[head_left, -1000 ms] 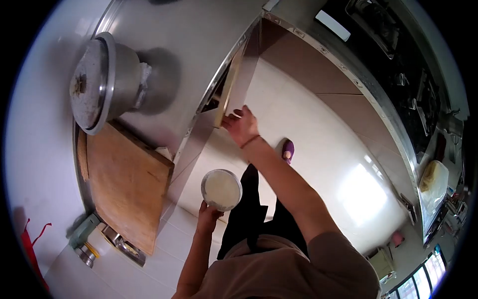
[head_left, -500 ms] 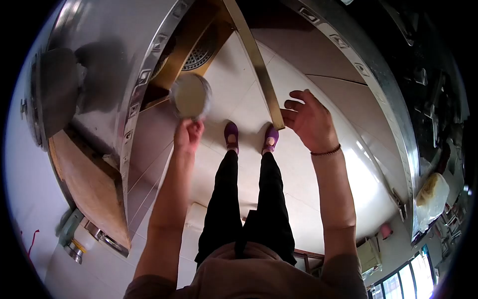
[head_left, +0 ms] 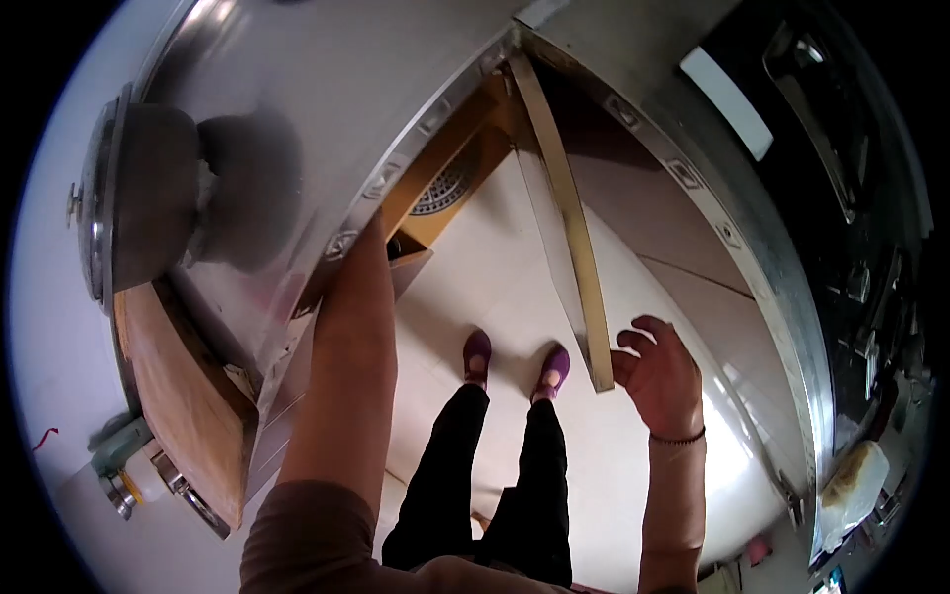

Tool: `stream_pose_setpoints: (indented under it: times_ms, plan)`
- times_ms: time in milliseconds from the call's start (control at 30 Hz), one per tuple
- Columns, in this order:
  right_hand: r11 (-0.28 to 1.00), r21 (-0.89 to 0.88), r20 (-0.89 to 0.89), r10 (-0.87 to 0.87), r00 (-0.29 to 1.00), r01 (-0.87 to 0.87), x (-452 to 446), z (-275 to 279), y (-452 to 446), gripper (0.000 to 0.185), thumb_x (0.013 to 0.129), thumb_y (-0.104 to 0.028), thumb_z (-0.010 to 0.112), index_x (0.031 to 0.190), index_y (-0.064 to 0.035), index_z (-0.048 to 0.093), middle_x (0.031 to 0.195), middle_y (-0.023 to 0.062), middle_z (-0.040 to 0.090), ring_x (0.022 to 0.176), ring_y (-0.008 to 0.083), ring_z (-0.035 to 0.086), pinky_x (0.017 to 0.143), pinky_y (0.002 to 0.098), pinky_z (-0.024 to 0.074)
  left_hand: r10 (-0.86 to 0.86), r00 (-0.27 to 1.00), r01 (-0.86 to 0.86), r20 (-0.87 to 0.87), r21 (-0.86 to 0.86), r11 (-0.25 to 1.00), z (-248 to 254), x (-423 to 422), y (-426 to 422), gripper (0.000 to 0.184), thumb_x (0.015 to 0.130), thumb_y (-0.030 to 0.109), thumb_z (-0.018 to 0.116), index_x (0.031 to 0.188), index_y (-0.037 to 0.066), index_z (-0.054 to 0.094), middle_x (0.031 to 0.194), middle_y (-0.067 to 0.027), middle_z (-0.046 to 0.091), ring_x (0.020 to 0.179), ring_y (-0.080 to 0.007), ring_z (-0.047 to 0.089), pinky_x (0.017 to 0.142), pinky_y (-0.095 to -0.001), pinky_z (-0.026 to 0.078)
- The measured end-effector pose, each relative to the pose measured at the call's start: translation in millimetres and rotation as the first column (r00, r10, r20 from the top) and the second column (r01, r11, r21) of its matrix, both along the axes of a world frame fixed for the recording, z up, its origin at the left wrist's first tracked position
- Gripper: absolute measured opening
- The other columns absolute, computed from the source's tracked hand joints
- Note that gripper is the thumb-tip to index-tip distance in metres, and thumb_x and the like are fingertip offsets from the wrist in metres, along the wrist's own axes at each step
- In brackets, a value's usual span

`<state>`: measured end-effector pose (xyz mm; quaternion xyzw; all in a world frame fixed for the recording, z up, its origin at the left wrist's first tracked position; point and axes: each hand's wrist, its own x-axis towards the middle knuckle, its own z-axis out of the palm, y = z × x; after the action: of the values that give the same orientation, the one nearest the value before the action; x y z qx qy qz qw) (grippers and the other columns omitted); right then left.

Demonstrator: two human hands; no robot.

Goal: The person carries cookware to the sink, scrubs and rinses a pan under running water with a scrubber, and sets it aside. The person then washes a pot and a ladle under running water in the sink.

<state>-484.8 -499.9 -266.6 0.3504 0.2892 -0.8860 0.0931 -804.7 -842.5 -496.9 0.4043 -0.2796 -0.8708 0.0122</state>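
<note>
My left forearm reaches under the counter edge into the open cabinet. The left hand itself is hidden in there, along with whatever it may hold. My right hand is beside the free edge of the open cabinet door. Its fingers are apart and slightly curled, and the fingertips nearest the door touch it or come very close. A round perforated vent or drain shows on the yellowish wood inside the cabinet.
A lidded dark pot stands on the metal counter at left, near a wooden board. A black stove lies at right, with a plastic bag near its front. My purple shoes are on the pale floor.
My left hand, earlier in view gripping a round pale-faced thing, has gone into the cabinet out of sight. My view has shifted toward the counter corner; the right hand stays by the door's edge.
</note>
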Motion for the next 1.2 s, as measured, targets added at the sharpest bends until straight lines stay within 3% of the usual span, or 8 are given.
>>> stream_pose_setpoints:
  times_ms: [233, 433, 667, 900, 1000, 1033, 1067, 1200]
  plan:
    - [0.993, 0.095, 0.008, -0.075, 0.997, 0.074, 6, 3, -19, 0.037, 0.090, -0.036, 0.040, 0.104, -0.0026, 0.048, 0.094, 0.0120, 0.057, 0.080, 0.0248, 0.056, 0.069, 0.0347, 0.0440, -0.377, 0.926, 0.371, -0.018, -0.135, 0.919, 21, 65, 57, 0.021, 0.085, 0.018, 0.051, 0.099, 0.002, 0.051, 0.093, -0.0105, 0.056, 0.077, -0.0216, 0.058, 0.069, -0.0310, 0.051]
    - [0.977, 0.015, 0.028, -0.212, 0.977, 0.211, 20, -18, -68, 0.030, 0.088, -0.029, 0.044, 0.102, -0.0033, 0.049, 0.085, 0.0073, 0.053, 0.075, 0.0188, 0.051, 0.069, 0.0305, 0.0438, -0.940, 0.320, 0.847, -0.119, -0.409, 0.340, 283, 220, 68, 0.025, 0.083, 0.009, 0.052, 0.106, 0.001, 0.047, 0.098, -0.0102, 0.055, 0.075, -0.0127, 0.055, 0.069, -0.0276, 0.048]
    - [0.954, -0.097, -0.080, -0.290, 0.954, 0.282, -35, -19, -212, 0.028, 0.088, -0.025, 0.045, 0.106, -0.0036, 0.045, 0.098, 0.0131, 0.052, 0.096, 0.0318, 0.051, 0.084, 0.0438, 0.0430, -0.338, 0.901, 0.180, -0.270, -0.478, 0.860, 385, 189, -74, 0.028, 0.087, 0.024, 0.049, 0.106, 0.004, 0.046, 0.090, -0.0130, 0.057, 0.074, -0.0185, 0.056, 0.065, -0.0305, 0.047]
    - [0.934, -0.093, 0.022, -0.346, 0.938, 0.346, -39, -37, -232, 0.029, 0.084, -0.022, 0.052, 0.104, -0.0045, 0.041, 0.102, 0.0146, 0.048, 0.098, 0.0387, 0.053, 0.080, 0.0473, 0.0442, 0.104, 0.969, -0.165, -0.223, -0.275, 0.947, 394, 131, -178, 0.042, 0.088, 0.017, 0.042, 0.122, 0.002, 0.024, 0.124, -0.0239, 0.031, 0.108, -0.0427, 0.042, 0.093, -0.0541, 0.035]
    - [0.902, -0.010, 0.082, -0.429, 0.899, 0.431, 2, -73, -177, 0.029, 0.086, -0.030, 0.046, 0.105, -0.0086, 0.040, 0.102, 0.0121, 0.047, 0.098, 0.0388, 0.053, 0.076, 0.0465, 0.0439, 0.226, 0.953, -0.251, -0.204, -0.107, 0.962, 399, 103, -192, 0.038, 0.084, 0.005, 0.042, 0.120, 0.001, 0.030, 0.120, -0.0224, 0.033, 0.112, -0.0376, 0.034, 0.095, -0.0532, 0.030]
    - [0.873, -0.010, 0.099, -0.485, 0.869, 0.488, 22, -101, -150, 0.029, 0.086, -0.031, 0.043, 0.104, -0.0080, 0.040, 0.099, 0.0123, 0.048, 0.099, 0.0394, 0.052, 0.078, 0.0478, 0.0430, 0.211, 0.961, -0.170, -0.182, 0.215, 0.962, 387, 94, -229, 0.038, 0.083, 0.003, 0.043, 0.119, 0.001, 0.031, 0.120, -0.0218, 0.033, 0.113, -0.0378, 0.033, 0.095, -0.0539, 0.030]
    - [0.841, -0.019, 0.115, -0.535, 0.837, 0.540, 40, -118, -117, 0.030, 0.087, -0.032, 0.041, 0.103, -0.0074, 0.040, 0.097, 0.0125, 0.049, 0.099, 0.0400, 0.052, 0.080, 0.0491, 0.0422, 0.250, 0.951, -0.252, -0.181, 0.011, 0.968, 397, 90, -212, 0.037, 0.082, 0.001, 0.042, 0.117, -0.002, 0.032, 0.121, -0.0224, 0.033, 0.114, -0.0385, 0.033, 0.096, -0.0533, 0.030]
    - [0.641, 0.164, 0.169, -0.767, 0.619, 0.750, 84, -88, 1, 0.021, 0.087, -0.026, 0.040, 0.091, -0.0059, 0.036, 0.080, 0.0161, 0.048, 0.095, 0.0415, 0.052, 0.079, 0.0500, 0.0451, 0.214, 0.969, -0.180, -0.124, 0.239, 0.954, 374, 62, -280, 0.036, 0.081, 0.000, 0.042, 0.115, -0.009, 0.035, 0.120, -0.0239, 0.037, 0.115, -0.0383, 0.034, 0.098, -0.0482, 0.031]
